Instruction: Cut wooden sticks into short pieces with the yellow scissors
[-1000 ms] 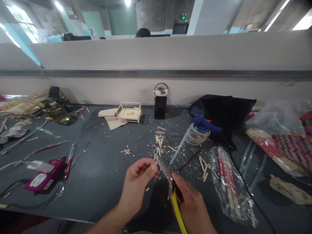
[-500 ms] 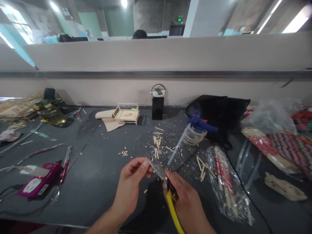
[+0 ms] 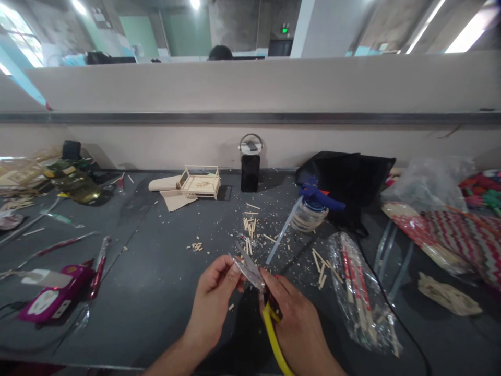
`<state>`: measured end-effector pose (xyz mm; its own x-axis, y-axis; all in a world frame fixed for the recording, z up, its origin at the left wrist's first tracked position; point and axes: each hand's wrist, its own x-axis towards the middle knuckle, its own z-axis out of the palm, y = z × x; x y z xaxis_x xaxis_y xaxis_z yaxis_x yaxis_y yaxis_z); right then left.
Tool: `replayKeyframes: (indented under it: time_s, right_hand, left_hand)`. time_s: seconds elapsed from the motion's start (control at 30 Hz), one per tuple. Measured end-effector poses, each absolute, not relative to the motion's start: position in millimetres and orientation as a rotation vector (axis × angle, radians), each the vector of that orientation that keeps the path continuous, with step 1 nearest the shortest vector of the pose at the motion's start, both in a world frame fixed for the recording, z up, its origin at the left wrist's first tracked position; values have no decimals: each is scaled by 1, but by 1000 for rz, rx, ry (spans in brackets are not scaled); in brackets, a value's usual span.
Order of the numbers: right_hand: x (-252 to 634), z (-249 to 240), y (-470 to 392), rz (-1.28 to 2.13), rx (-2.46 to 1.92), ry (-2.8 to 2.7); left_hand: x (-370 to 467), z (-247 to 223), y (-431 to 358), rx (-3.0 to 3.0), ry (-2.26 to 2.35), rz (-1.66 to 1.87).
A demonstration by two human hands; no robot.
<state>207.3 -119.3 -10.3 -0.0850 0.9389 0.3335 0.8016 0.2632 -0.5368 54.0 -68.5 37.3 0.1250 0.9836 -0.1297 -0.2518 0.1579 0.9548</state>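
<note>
My right hand (image 3: 293, 310) is wrapped round a pair of scissors (image 3: 250, 271) with yellow handles. Their blades stand a little apart and point away, up and to the left. Thumb and fingers of my left hand (image 3: 213, 292) are pinched together right by the blades; whatever they hold is too small and hidden to make out. Short cut wooden sticks (image 3: 249, 227) lie just beyond the blades, among scattered pale chips. A small heap of tiny wooden pieces (image 3: 195, 245) is left of them. One more bit of wood (image 3: 231, 307) rests below my left hand.
A miniature wooden frame (image 3: 200, 183) stands at the back on brown paper, beside a dark phone (image 3: 249, 173). Right of the hands are a glue gun (image 3: 321, 194) on a jar (image 3: 309, 216) and bagged chopsticks (image 3: 360, 292). A purple power strip (image 3: 58, 295) lies left.
The scissor blades have parted slightly. Both hands stay in nearly the same place, and the whole view has shifted a little.
</note>
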Motion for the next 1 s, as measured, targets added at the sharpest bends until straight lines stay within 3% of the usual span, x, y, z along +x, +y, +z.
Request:
replayKeyframes:
  time_s: [1.0]
  right_hand:
    - [203,-8,-120,260,-1516,-1901]
  left_hand:
    - [61,29,-76,912,997,1140]
